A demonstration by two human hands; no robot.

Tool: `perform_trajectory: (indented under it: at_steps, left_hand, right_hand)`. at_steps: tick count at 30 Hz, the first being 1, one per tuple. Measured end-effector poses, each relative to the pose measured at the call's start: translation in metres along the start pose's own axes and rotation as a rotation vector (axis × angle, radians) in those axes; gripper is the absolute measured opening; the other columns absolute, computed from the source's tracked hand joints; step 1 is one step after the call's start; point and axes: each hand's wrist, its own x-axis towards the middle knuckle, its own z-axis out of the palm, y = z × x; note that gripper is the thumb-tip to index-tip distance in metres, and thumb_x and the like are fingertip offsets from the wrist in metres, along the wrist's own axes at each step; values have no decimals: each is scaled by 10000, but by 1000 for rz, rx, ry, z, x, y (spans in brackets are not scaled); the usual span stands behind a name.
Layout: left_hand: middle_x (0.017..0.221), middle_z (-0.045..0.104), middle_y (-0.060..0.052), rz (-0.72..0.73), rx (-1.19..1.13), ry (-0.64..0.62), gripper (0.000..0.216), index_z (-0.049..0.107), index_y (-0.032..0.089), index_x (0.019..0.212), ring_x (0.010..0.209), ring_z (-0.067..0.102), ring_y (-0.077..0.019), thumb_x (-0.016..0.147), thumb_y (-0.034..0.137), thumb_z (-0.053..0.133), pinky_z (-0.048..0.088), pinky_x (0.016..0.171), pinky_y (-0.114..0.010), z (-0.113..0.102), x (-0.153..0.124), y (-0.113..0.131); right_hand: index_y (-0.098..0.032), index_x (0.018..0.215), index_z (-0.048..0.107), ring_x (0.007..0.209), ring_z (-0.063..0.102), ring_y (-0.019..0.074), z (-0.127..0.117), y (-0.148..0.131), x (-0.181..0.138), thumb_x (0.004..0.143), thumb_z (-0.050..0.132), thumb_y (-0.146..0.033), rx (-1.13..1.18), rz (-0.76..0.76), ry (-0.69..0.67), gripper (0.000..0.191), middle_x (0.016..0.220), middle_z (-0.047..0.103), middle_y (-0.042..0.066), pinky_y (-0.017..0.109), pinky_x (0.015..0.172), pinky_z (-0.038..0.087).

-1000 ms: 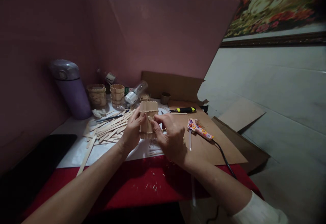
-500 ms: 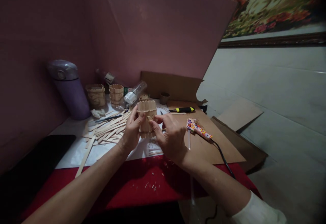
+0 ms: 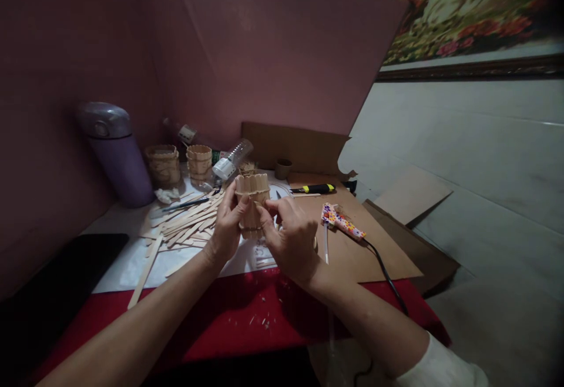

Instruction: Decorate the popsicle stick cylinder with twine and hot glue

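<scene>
Around us, at the left of the frame, a purple flask (image 3: 115, 167) stands against the wall (image 3: 247, 52), with a wide tub (image 3: 164, 167) and a narrower tub (image 3: 200, 165) to its right. A clear bottle (image 3: 233, 160) leans at a slant near the frame's centre, and a small pot (image 3: 282, 168) sits to the right of it. Left of centre, loose sticks (image 3: 189, 228) lie heaped across white paper (image 3: 118, 272), with a dark pen (image 3: 189, 204) beside them. Right of centre we have a knife (image 3: 318, 188) and a flowered glue gun (image 3: 344, 222) on cardboard (image 3: 379, 258), the gun's black cord (image 3: 388, 275) running down over the red cloth (image 3: 211, 322). Pale scraps (image 3: 264, 321) dot the cloth at the lower middle. Our right hand (image 3: 291, 237) hides part of the paper and cardboard behind it.

The cup (image 3: 252, 184), made of upright sticks with a band near the top and another near the bottom, is raised at the middle of the frame, between our hands, its top above our fingertips.

Our left hand (image 3: 228, 225) is clamped on its left side, thumb across the front. Our right thumb and forefinger lie close together at its right front; we cannot tell whether they pinch anything.
</scene>
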Motion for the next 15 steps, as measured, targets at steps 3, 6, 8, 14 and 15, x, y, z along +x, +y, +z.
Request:
perform_trajectory:
  at_steps: [3,6,8,14,15]
  left_hand:
    - [1148,619,-72,0,11,-7,491,507,229,1231,1045,583,-242,790,391,649,469,818,-319,0,-1,1]
    - [1160,617,-74,15,15,-7,503,492,231,1258,1051,582,-239,802,387,639,468,835,-324,0,0,0]
    - [1149,624,-73,29,15,-11,492,497,232,1256,1040,587,-234,809,384,634,467,849,-328,-1,0,-2]
    - [1156,614,-49,68,38,-22,478,508,247,1256,1065,567,-214,810,364,637,456,848,-289,-5,1,-5]
    - [1156,614,-37,41,24,-31,492,500,259,1262,1064,566,-203,802,359,647,455,842,-274,-5,0,-4]
  right_hand:
    - [-148,852,630,634,548,137,2,0,-1,908,530,-282,-10,-11,13,176,757,643,49,263,592,383]
    - [-150,858,633,638,550,137,3,0,-2,911,528,-285,-35,-19,22,179,755,641,47,266,590,376]
    - [-153,862,634,645,552,137,4,0,-2,916,519,-288,-50,-27,25,185,759,642,47,266,591,371]
    - [-158,852,631,695,567,157,4,-1,-2,937,474,-289,-134,-66,-10,222,762,644,61,272,598,365]
    - [-159,844,630,699,568,161,4,-2,-2,940,466,-292,-156,-73,-19,232,760,645,64,273,596,364]
